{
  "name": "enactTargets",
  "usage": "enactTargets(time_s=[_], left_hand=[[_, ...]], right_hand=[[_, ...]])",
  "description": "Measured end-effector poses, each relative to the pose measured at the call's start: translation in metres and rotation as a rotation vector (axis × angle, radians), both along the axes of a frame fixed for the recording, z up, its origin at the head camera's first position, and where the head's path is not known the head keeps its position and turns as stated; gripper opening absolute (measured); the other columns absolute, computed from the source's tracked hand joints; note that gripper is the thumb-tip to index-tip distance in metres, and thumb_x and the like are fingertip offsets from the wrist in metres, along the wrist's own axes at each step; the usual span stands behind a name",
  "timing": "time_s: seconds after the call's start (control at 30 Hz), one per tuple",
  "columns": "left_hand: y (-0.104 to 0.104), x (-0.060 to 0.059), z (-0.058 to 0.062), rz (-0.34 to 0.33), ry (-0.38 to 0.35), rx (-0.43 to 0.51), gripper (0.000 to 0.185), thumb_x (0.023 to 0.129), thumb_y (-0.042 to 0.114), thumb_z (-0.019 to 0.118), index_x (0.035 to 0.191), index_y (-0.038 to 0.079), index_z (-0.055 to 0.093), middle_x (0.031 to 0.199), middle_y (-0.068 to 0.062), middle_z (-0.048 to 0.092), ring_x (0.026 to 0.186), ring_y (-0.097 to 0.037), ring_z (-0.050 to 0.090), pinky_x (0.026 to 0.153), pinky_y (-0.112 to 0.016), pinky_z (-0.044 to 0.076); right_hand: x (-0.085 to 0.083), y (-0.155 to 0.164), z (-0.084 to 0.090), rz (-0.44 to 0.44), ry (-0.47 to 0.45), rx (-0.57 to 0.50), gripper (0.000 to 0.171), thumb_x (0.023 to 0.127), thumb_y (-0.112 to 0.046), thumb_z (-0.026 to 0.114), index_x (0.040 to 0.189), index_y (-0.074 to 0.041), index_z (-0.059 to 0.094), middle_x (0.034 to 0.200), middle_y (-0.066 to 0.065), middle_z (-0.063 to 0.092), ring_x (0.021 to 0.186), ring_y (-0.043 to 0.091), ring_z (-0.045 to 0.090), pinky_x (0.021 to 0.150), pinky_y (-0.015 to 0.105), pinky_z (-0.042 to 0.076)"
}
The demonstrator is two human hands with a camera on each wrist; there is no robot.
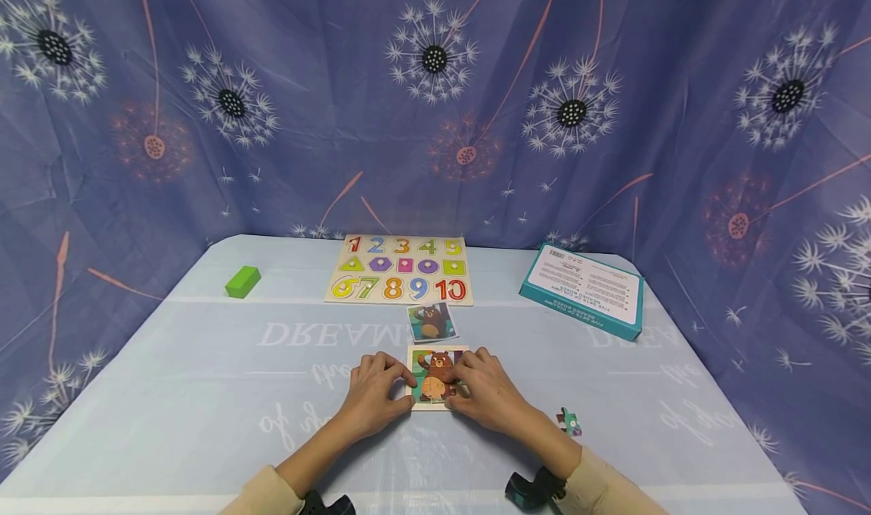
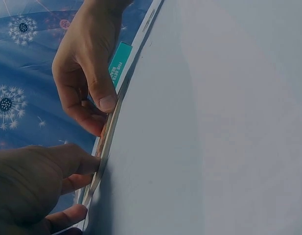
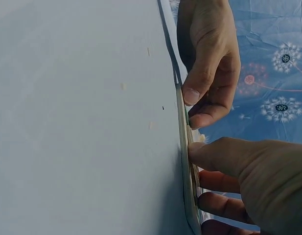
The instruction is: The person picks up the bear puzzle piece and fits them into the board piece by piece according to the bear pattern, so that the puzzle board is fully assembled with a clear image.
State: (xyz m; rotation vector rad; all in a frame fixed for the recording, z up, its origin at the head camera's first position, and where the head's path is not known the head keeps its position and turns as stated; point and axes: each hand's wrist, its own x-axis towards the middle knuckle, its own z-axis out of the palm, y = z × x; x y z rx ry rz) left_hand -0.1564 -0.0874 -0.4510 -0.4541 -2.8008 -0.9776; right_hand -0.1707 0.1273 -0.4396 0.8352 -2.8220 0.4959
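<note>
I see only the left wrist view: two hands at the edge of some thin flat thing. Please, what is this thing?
Observer: A bear puzzle in a square tray, lying on the table.
Operator: Which hand is on which side?
Observer: The left hand holds the tray's left edge, the right hand its right edge.
Operator: Is any piece outside?
Observer: Yes, one loose piece lies on the table to the right of the right hand, apart from it.
Operator: Is there a picture to copy?
Observer: A bear card lies just beyond the puzzle.
</note>
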Motion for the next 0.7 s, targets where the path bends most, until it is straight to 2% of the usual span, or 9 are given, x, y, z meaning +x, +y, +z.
enactTargets(time_s=[0.37,0.7], left_hand=[[0.002,0.001,0.002,-0.005,0.016,0.017,0.012,0.071,0.018,0.073,0.079,0.022,0.064,0.095,0.001,0.049,0.093,-0.016,0.038,0.086,-0.047,0.029],[0.016,0.0,0.003,-0.029,0.044,0.034,0.011,0.071,0.02,0.074,0.078,0.021,0.065,0.098,0.0,0.05,0.095,-0.019,0.039,0.087,-0.047,0.029]], right_hand=[[0.0,0.0,0.0,0.004,0.007,-0.011,0.023,0.072,-0.033,0.078,0.09,-0.02,0.07,0.089,-0.005,0.058,0.085,0.011,0.042,0.079,0.033,0.036],[-0.001,0.001,-0.001,0.003,0.013,-0.007,0.025,0.071,-0.034,0.078,0.09,-0.021,0.071,0.085,-0.006,0.055,0.083,0.011,0.041,0.077,0.033,0.036]])
